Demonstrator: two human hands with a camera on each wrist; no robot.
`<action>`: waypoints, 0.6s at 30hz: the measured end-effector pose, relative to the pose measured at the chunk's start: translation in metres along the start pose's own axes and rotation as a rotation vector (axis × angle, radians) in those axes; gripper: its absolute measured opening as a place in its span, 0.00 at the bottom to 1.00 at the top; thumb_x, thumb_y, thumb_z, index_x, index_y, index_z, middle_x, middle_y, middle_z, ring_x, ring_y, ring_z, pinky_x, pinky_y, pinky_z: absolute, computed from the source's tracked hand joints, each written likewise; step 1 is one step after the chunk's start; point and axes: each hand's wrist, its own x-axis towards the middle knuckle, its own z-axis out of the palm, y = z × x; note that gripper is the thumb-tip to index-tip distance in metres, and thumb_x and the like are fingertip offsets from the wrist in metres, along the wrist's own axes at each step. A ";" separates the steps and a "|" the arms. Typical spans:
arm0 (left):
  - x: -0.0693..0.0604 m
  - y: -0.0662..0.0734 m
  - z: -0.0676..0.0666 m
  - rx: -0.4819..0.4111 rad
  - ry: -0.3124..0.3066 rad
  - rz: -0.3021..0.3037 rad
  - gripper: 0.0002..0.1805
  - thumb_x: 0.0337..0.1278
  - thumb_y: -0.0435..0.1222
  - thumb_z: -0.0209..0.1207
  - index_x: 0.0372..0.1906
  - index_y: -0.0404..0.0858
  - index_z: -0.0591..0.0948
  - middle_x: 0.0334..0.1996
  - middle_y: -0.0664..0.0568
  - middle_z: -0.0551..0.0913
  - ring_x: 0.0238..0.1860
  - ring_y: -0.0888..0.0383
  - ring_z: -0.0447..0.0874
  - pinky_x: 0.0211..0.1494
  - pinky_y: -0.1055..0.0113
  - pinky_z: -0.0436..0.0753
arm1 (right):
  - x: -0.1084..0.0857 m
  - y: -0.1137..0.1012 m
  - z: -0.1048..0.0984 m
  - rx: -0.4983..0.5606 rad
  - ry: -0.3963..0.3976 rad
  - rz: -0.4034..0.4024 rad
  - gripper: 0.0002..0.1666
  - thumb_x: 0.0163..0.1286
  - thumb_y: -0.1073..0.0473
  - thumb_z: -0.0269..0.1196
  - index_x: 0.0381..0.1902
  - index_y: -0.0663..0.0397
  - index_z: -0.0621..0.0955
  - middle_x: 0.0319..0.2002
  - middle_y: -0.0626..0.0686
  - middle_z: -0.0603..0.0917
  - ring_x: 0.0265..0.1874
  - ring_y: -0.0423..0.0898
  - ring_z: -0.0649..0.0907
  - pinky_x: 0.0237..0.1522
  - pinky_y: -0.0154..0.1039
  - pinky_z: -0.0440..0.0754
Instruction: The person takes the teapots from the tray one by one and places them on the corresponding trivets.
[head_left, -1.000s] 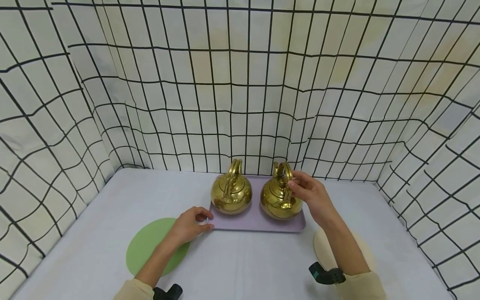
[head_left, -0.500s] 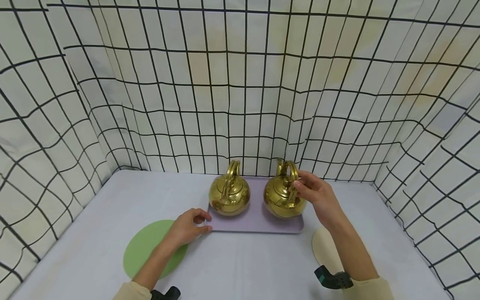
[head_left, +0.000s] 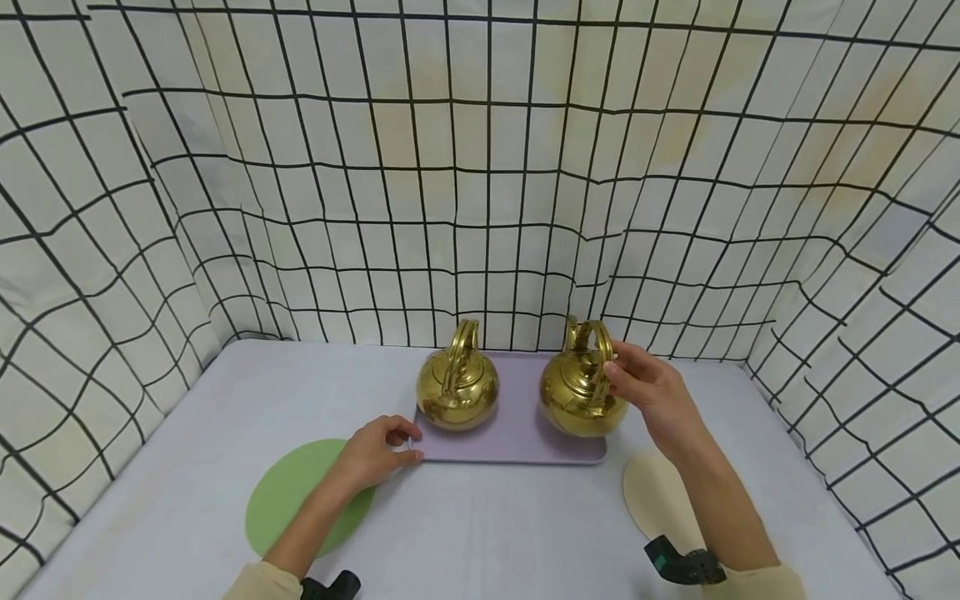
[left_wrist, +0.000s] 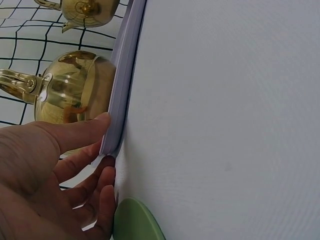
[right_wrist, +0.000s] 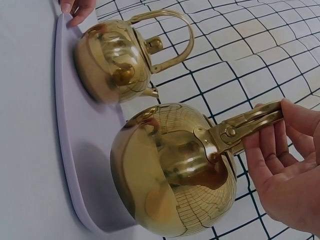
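Two shiny brass teapots are at a purple tray (head_left: pixel 517 450). The left teapot (head_left: pixel 457 392) stands on the tray's left half. My right hand (head_left: pixel 660 404) pinches the handle of the right teapot (head_left: pixel 581 400), which overhangs the tray's right edge; in the right wrist view its handle (right_wrist: pixel 250 122) lies between thumb and fingers. Whether its base touches the tray is hard to tell. With thumb and fingers, my left hand (head_left: pixel 371 454) grips the tray's front left corner, the thumb on the rim (left_wrist: pixel 116 105) in the left wrist view.
A round green mat (head_left: pixel 292 492) lies at the left, partly under my left forearm. At the right a round cream mat (head_left: pixel 656 492) is partly covered by my right forearm. A white cloth wall with a black grid (head_left: pixel 487 196) surrounds the table's back and sides.
The right teapot has moved to the right with my right hand on its handle, from over the tray to past its right edge. My left hand keeps its hold on the tray corner.
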 end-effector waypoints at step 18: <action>0.000 0.001 -0.001 -0.001 -0.004 0.008 0.13 0.55 0.37 0.75 0.46 0.42 0.87 0.46 0.48 0.87 0.50 0.52 0.83 0.56 0.52 0.81 | -0.024 -0.002 -0.027 0.027 0.026 -0.006 0.28 0.78 0.54 0.63 0.71 0.56 0.74 0.43 0.40 0.84 0.46 0.35 0.87 0.54 0.29 0.84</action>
